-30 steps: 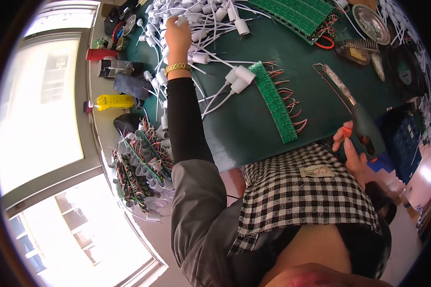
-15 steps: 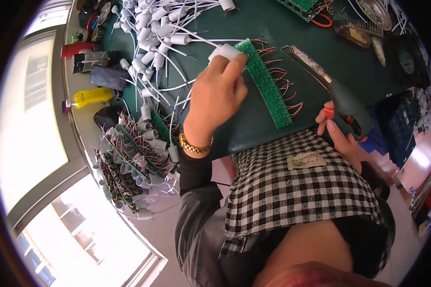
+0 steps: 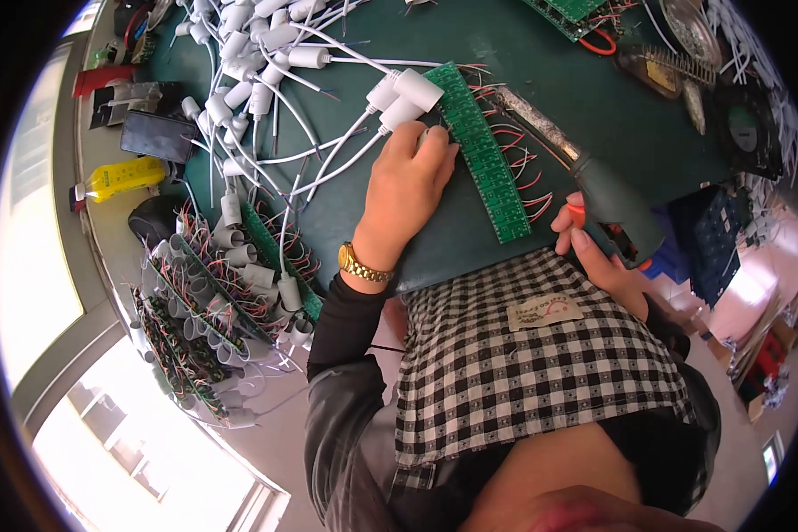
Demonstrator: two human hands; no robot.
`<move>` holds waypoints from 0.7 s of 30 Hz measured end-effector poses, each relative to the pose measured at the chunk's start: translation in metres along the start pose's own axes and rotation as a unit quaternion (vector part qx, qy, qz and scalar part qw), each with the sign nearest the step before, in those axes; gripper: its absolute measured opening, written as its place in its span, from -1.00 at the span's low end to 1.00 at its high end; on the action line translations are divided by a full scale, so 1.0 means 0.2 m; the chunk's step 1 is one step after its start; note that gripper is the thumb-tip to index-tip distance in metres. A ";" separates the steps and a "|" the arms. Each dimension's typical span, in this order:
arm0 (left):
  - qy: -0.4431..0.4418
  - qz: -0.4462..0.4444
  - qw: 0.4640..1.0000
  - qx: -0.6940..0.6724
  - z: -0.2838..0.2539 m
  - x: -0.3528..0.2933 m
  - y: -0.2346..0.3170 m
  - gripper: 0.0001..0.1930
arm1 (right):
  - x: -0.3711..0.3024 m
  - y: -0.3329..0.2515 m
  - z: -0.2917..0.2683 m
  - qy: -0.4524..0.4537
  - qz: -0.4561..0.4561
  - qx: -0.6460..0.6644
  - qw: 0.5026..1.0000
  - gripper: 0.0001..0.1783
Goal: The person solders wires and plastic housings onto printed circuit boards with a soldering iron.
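A long green circuit board (image 3: pixel 486 164) lies slantwise on the dark green mat, with thin red and white wires along its right edge. My left hand (image 3: pixel 406 191) is at the board's left edge, fingers bent and pinched together; what lies between the fingertips is hidden. Just beyond them, white cylindrical connectors (image 3: pixel 418 89) with white cables rest against the board's upper left side. My right hand (image 3: pixel 598 257) grips a soldering gun (image 3: pixel 616 199) with a dark green body and an orange trigger. Its long metal tip (image 3: pixel 536 120) reaches over the wires to the right of the board.
A heap of white cabled connectors (image 3: pixel 262 62) covers the far left. Wired boards with grey tubes (image 3: pixel 213 301) stack at the left edge, near a phone (image 3: pixel 157 136) and a yellow bottle (image 3: pixel 126 179). A metal coil stand (image 3: pixel 652 71) and another green board (image 3: pixel 576 11) are at the far right.
My left hand has let go of a white connector, which now lies by the board, and has drawn nearer to me. The soldering gun's tip has moved left, closer to the board.
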State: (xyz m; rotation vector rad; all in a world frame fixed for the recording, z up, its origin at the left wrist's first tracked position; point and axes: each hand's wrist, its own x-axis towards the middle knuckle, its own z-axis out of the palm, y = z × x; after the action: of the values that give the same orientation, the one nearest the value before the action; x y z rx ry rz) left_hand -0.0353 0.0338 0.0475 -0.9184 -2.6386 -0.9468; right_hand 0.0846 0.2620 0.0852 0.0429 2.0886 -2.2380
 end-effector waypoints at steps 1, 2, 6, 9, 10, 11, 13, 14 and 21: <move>0.000 -0.003 1.000 0.001 0.01 0.01 -0.01 -0.75 | 0.00 0.01 0.00 -0.003 0.002 0.000 1.000 -0.61; 0.036 0.027 0.999 0.013 0.01 0.02 -0.01 -0.78 | 0.01 0.02 0.00 -0.001 -0.003 -0.007 1.000 -0.61; 0.080 0.052 0.995 0.010 0.04 0.02 -0.02 -0.76 | 0.01 0.04 0.00 0.014 -0.015 -0.014 1.000 -0.59; 0.107 0.054 0.991 0.066 0.06 0.02 -0.04 -0.75 | 0.01 0.05 -0.01 0.017 -0.025 -0.009 0.999 -0.59; 0.107 0.053 0.991 0.067 0.06 0.03 -0.04 -0.75 | 0.01 0.06 -0.01 0.017 -0.025 -0.007 1.000 -0.59; 0.133 0.032 0.988 0.068 0.05 0.03 -0.04 -0.76 | 0.01 0.06 -0.01 0.016 -0.030 -0.009 0.999 -0.58; 0.157 0.012 0.985 0.069 0.05 0.04 -0.05 -0.76 | 0.02 0.08 -0.01 0.017 -0.034 -0.011 0.999 -0.58; 0.170 -0.014 0.984 0.048 0.05 0.04 -0.05 -0.78 | 0.03 0.07 -0.01 0.014 -0.030 -0.010 0.999 -0.59; 0.145 -0.049 0.988 0.009 0.05 0.06 -0.09 -0.84 | 0.04 0.05 0.00 -0.005 0.017 -0.048 0.999 -0.86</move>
State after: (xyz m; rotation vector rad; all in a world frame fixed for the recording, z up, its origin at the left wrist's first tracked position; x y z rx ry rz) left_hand -0.0558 0.0364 0.0353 -0.5994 -2.4569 -0.9926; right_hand 0.0769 0.2609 0.0747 0.0611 2.1711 -2.1120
